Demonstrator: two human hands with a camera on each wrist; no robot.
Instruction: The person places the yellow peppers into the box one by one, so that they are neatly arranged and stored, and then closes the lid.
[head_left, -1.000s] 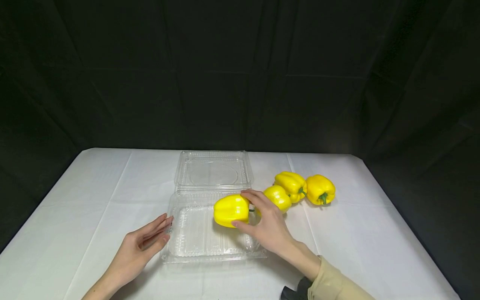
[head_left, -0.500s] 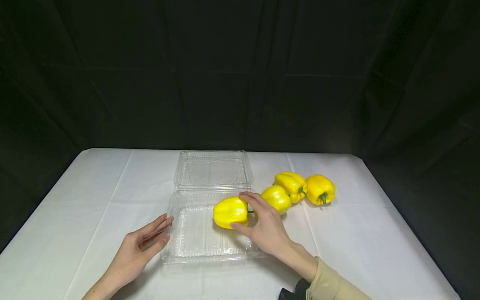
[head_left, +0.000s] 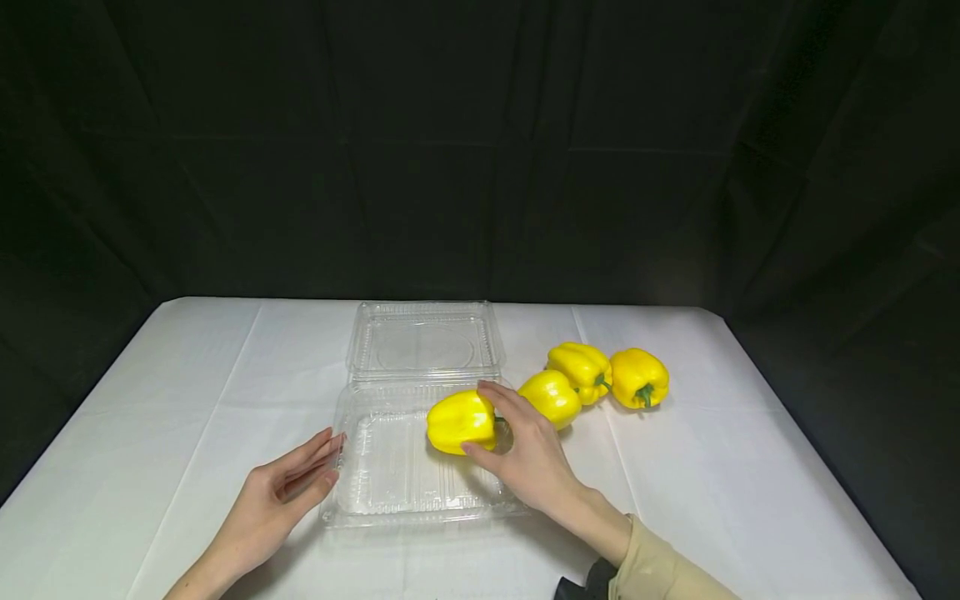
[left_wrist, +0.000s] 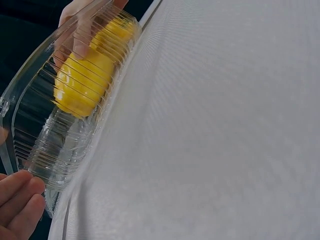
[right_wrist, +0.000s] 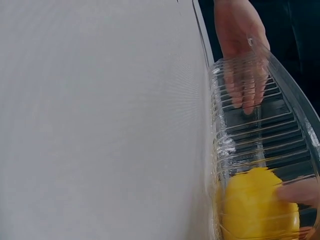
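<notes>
A clear plastic clamshell container lies unfolded on the table, with its lid folded back toward the far edge. My right hand grips a yellow bell pepper by its stem end, thumb on the near side and fingers on the far side. The pepper lies on its side within the right half of the base, stem pointing right. My left hand rests at the container's left wall, its fingers extended. In the left wrist view, its fingertips are right at the ribbed wall.
Right of the container sit three more yellow bell peppers: one close behind my right hand, one farther back, and one at the far right. A white cloth covers the table, and a black curtain hangs behind it.
My right hand and the bell pepper have shifted only very slightly to the left. The left hand and the container look unmoved.
</notes>
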